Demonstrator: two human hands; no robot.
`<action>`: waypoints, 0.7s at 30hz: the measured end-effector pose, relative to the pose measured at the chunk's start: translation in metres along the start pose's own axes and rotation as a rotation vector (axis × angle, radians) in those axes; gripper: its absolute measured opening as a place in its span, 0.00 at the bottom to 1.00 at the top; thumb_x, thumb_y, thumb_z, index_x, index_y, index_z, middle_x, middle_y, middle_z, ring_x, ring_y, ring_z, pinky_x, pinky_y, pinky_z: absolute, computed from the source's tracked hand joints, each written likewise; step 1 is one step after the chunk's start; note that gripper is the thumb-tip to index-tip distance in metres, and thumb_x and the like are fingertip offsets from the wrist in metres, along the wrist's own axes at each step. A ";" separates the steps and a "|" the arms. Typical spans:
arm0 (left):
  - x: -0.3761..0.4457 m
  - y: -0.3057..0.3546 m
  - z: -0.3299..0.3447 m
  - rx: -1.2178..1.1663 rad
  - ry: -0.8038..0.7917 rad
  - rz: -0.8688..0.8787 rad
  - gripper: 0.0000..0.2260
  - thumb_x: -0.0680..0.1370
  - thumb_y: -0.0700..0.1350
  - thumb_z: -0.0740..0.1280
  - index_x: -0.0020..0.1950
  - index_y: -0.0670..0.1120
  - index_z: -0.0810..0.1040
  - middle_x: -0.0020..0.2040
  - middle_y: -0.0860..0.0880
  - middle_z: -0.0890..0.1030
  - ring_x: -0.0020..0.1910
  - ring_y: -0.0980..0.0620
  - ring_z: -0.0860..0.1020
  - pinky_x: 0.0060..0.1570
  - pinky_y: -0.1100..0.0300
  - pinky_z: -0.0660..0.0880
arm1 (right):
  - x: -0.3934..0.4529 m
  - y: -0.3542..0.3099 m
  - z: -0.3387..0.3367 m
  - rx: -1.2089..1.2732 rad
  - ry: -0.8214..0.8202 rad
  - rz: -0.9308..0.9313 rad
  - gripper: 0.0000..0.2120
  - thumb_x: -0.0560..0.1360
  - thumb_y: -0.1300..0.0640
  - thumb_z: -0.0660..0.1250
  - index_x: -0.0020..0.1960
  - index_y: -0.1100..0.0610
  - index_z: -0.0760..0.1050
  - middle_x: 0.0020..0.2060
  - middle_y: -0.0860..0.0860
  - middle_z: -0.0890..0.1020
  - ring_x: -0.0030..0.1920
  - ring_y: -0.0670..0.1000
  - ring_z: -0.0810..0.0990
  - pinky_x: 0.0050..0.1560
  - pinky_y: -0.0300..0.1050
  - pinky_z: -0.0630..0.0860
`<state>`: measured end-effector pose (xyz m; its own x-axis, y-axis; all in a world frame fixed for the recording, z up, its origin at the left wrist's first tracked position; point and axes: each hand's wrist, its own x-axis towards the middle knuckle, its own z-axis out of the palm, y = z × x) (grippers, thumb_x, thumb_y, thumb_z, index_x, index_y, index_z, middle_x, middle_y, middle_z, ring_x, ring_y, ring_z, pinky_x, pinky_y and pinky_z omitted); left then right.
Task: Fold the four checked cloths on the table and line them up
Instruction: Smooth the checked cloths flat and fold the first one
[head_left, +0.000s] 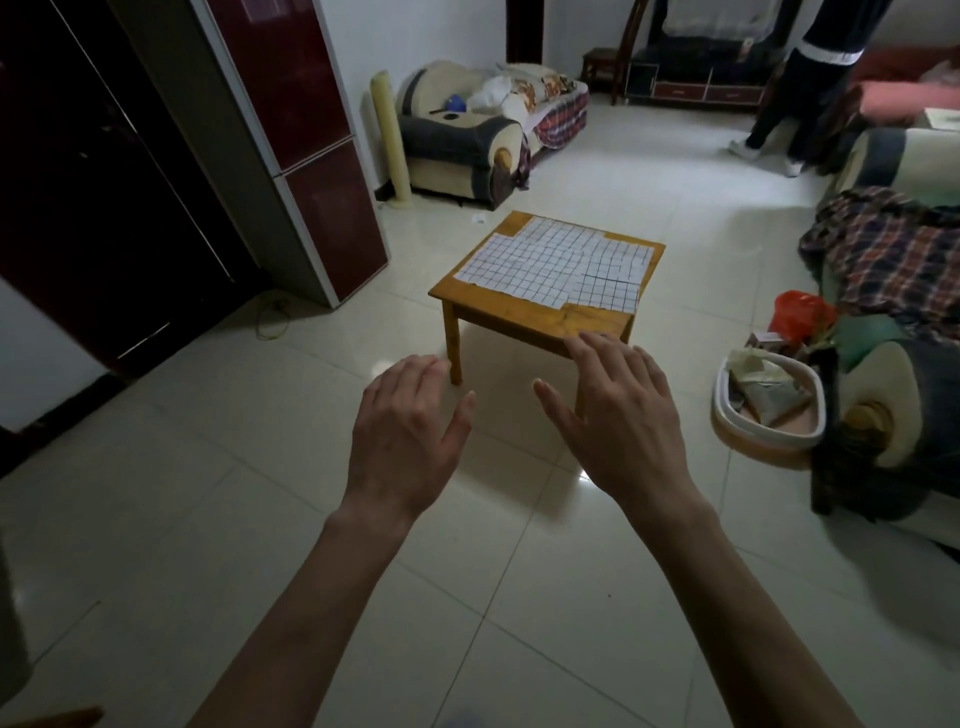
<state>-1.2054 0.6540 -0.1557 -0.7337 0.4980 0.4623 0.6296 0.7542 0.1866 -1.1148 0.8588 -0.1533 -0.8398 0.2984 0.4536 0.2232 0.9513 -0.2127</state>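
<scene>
Nothing folded yet — all four left.
Your left hand (410, 436) and right hand (618, 415) hung empty, fingers spread wide; checked cloths (556, 262) lay flat on the desk (587, 322) at twelve o'clock.

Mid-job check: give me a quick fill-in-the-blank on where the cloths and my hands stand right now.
1. The checked cloths lie ____ on the wooden table, none folded yet.
2. The left hand and right hand hold ____.
3. Both hands have their fingers ____, palms down.
4. The white basket sits on the ____, on the table's right.

Missing words: flat; nothing; spread; floor
</scene>
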 end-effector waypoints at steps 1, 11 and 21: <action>0.010 -0.002 0.006 0.000 -0.001 -0.001 0.25 0.84 0.59 0.56 0.68 0.42 0.78 0.65 0.42 0.81 0.65 0.43 0.79 0.63 0.47 0.76 | 0.009 0.004 0.007 0.000 -0.006 0.000 0.32 0.84 0.35 0.54 0.77 0.57 0.70 0.74 0.56 0.75 0.76 0.57 0.72 0.78 0.56 0.65; 0.117 -0.040 0.081 -0.028 -0.043 -0.003 0.27 0.84 0.61 0.54 0.70 0.43 0.77 0.67 0.43 0.80 0.67 0.44 0.78 0.66 0.48 0.74 | 0.108 0.030 0.081 -0.011 -0.059 0.025 0.31 0.84 0.35 0.58 0.78 0.55 0.69 0.75 0.54 0.75 0.76 0.55 0.70 0.78 0.56 0.66; 0.268 -0.119 0.160 -0.076 -0.046 -0.015 0.21 0.85 0.57 0.60 0.69 0.44 0.77 0.67 0.43 0.80 0.66 0.44 0.78 0.66 0.48 0.74 | 0.250 0.045 0.169 -0.009 -0.101 0.104 0.32 0.83 0.34 0.54 0.78 0.54 0.68 0.75 0.53 0.74 0.76 0.53 0.70 0.78 0.55 0.67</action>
<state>-1.5180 0.7662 -0.1929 -0.7532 0.5071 0.4190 0.6346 0.7279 0.2599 -1.3980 0.9634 -0.1954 -0.8575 0.3862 0.3400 0.3151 0.9165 -0.2463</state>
